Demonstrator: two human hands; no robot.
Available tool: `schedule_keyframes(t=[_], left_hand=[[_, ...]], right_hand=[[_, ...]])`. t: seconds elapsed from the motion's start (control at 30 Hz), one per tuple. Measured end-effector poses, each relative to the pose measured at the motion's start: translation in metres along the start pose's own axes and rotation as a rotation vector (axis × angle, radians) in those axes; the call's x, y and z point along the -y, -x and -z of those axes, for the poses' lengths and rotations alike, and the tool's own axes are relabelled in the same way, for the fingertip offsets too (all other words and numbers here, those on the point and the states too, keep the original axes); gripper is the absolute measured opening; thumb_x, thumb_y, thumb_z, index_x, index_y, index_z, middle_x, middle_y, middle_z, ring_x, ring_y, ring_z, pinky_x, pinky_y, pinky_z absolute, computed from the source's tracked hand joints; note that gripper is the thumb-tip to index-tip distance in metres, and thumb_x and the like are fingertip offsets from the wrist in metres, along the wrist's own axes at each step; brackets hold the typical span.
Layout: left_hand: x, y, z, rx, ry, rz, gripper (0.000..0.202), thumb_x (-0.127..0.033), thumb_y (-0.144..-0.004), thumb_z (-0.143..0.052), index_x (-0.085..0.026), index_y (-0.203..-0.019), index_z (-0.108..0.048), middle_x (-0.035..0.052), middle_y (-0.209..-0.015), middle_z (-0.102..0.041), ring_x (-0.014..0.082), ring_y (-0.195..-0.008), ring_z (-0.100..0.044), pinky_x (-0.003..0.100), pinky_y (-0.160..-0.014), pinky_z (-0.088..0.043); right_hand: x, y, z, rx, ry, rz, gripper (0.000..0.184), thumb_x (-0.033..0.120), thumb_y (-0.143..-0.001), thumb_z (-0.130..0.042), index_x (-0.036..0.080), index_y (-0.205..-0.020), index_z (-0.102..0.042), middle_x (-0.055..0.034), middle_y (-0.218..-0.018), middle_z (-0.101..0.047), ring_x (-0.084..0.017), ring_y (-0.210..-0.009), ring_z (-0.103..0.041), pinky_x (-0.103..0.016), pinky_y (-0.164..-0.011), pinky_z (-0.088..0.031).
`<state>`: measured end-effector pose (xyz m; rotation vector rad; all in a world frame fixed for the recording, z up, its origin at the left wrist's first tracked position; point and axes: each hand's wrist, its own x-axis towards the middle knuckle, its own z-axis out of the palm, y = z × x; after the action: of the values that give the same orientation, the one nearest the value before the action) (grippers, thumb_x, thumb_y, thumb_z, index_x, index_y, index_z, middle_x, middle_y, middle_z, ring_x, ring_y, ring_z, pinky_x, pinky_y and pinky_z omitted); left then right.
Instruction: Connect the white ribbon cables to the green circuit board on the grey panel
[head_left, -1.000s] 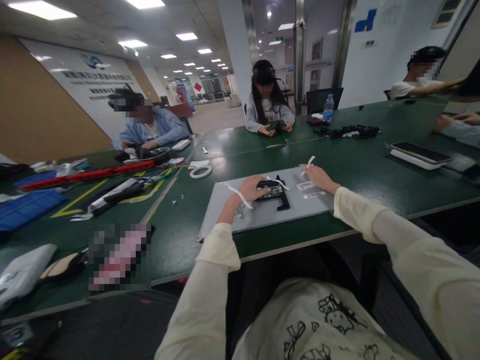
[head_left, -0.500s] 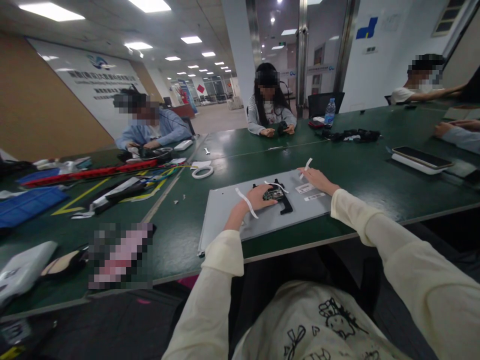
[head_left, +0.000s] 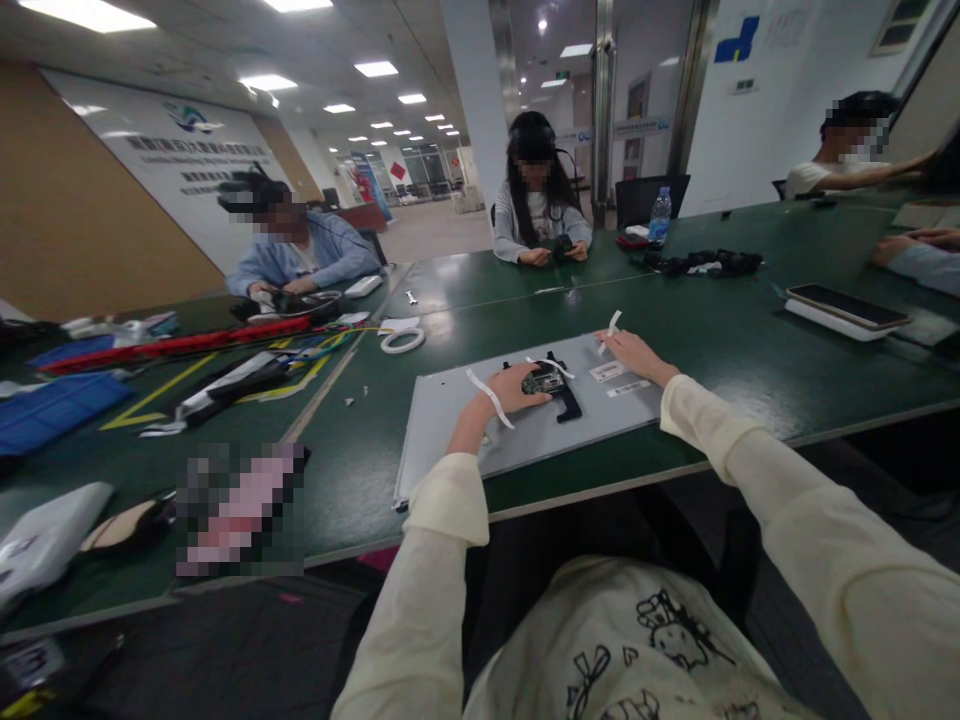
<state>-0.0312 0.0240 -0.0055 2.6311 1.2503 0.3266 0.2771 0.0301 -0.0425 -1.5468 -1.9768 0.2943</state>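
A flat grey panel (head_left: 442,420) lies on the table in front of me. On it is a black bracket (head_left: 570,404) with a small green circuit board (head_left: 541,379) in its middle. My left hand (head_left: 514,390) is curled round the circuit board, fingers closed against its near side. One white strip (head_left: 491,399) crosses the back of that hand near the wrist, and another white strip (head_left: 556,367) runs past its fingertips. At the panel's far edge, my right hand (head_left: 628,350) is closed with a short white tape strip (head_left: 614,323) sticking up at its fingertips.
White labels (head_left: 626,388) are on the panel's right part. A white tape roll (head_left: 403,341) and a small wrench (head_left: 411,297) lie beyond it. Left stands a blue tray (head_left: 60,410); right, a phone (head_left: 847,305) rests on a white box. Other people sit round the table.
The view has shifted slightly. Both my hands keep nearly the same places on the panel, and nothing has been let go.
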Motion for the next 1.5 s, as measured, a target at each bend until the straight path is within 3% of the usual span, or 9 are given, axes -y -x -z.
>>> schedule_keyframes(t=[0.2,0.37,0.5,0.6,0.7,0.83,1.0,1.17,1.5], left_hand=[[-0.002,0.002,-0.002,-0.006,0.006,-0.034,0.067,-0.056,-0.076,-0.062,-0.022,-0.133,-0.051,0.0117,-0.137,-0.055,0.0274,-0.123,-0.053,0.036,-0.106,-0.039],[0.0,0.004,-0.006,-0.022,-0.002,-0.045,0.07,-0.055,-0.077,-0.062,-0.018,-0.134,-0.049,0.0125,-0.139,-0.053,0.0286,-0.126,-0.051,0.039,-0.108,-0.038],[0.001,0.007,-0.009,-0.05,0.004,-0.026,0.07,-0.055,-0.076,-0.064,-0.022,-0.135,-0.049,0.01,-0.14,-0.052,0.028,-0.128,-0.049,0.041,-0.109,-0.037],[0.0,0.009,-0.01,-0.071,0.01,-0.022,0.068,-0.055,-0.077,-0.063,-0.023,-0.135,-0.049,0.0094,-0.14,-0.052,0.0276,-0.128,-0.049,0.042,-0.109,-0.037],[-0.003,0.011,-0.011,-0.079,0.012,-0.024,0.068,-0.055,-0.077,-0.062,-0.021,-0.135,-0.049,0.01,-0.14,-0.053,0.0279,-0.129,-0.048,0.043,-0.109,-0.036],[-0.005,0.014,-0.011,-0.077,0.011,-0.004,0.067,-0.054,-0.078,-0.062,-0.021,-0.135,-0.049,0.0102,-0.142,-0.05,0.0282,-0.131,-0.046,0.043,-0.111,-0.035],[-0.006,0.016,-0.012,-0.087,0.014,-0.008,0.065,-0.053,-0.079,-0.062,-0.022,-0.134,-0.05,0.0105,-0.142,-0.051,0.0284,-0.131,-0.046,0.044,-0.111,-0.034],[-0.004,0.016,-0.014,-0.093,0.013,-0.001,0.066,-0.055,-0.078,-0.062,-0.022,-0.134,-0.05,0.0102,-0.142,-0.051,0.0283,-0.131,-0.047,0.044,-0.111,-0.034],[-0.004,0.016,-0.014,-0.096,0.037,-0.014,0.066,-0.054,-0.078,-0.062,-0.022,-0.135,-0.05,0.0109,-0.142,-0.051,0.0292,-0.131,-0.046,0.044,-0.11,-0.035]], right_hand=[[-0.001,0.001,-0.003,-0.054,0.054,-0.01,0.045,0.033,-0.1,-0.03,0.015,-0.127,-0.061,-0.0128,-0.125,-0.063,-0.025,-0.119,-0.054,-0.042,-0.105,-0.034],[0.021,-0.003,0.002,-0.177,-0.078,0.019,0.038,0.029,-0.096,-0.036,0.016,-0.116,-0.067,-0.0112,-0.123,-0.064,-0.023,-0.118,-0.055,-0.038,-0.104,-0.037],[0.05,-0.014,0.0,-0.02,-0.459,-0.108,0.025,0.022,-0.086,-0.046,0.017,-0.097,-0.068,-0.0079,-0.099,-0.072,-0.017,-0.09,-0.065,-0.028,-0.082,-0.048],[0.068,-0.017,-0.008,0.109,-0.737,-0.196,0.019,0.016,-0.081,-0.047,0.015,-0.091,-0.064,-0.0067,-0.082,-0.071,-0.014,-0.071,-0.064,-0.021,-0.064,-0.047],[0.078,-0.014,-0.016,0.171,-0.789,-0.277,0.016,0.015,-0.082,-0.045,0.016,-0.081,-0.061,-0.0031,-0.067,-0.064,-0.011,-0.056,-0.057,-0.019,-0.054,-0.042],[0.081,-0.007,-0.022,0.162,-0.679,-0.338,0.022,0.017,-0.084,-0.044,0.015,-0.07,-0.061,-0.0004,-0.058,-0.056,-0.008,-0.044,-0.046,-0.018,-0.047,-0.036],[0.082,-0.007,-0.024,0.137,-0.608,-0.369,0.023,0.02,-0.083,-0.046,0.016,-0.066,-0.06,-0.0023,-0.059,-0.06,-0.01,-0.05,-0.053,-0.019,-0.049,-0.04],[0.08,-0.006,-0.025,0.196,-0.681,-0.4,0.021,0.026,-0.085,-0.049,0.015,-0.076,-0.064,-0.0074,-0.068,-0.067,-0.016,-0.067,-0.066,-0.02,-0.057,-0.049],[0.078,-0.001,-0.022,0.244,-0.689,-0.378,0.022,0.033,-0.086,-0.05,0.016,-0.085,-0.063,-0.0099,-0.09,-0.07,-0.016,-0.071,-0.068,-0.021,-0.056,-0.05]])
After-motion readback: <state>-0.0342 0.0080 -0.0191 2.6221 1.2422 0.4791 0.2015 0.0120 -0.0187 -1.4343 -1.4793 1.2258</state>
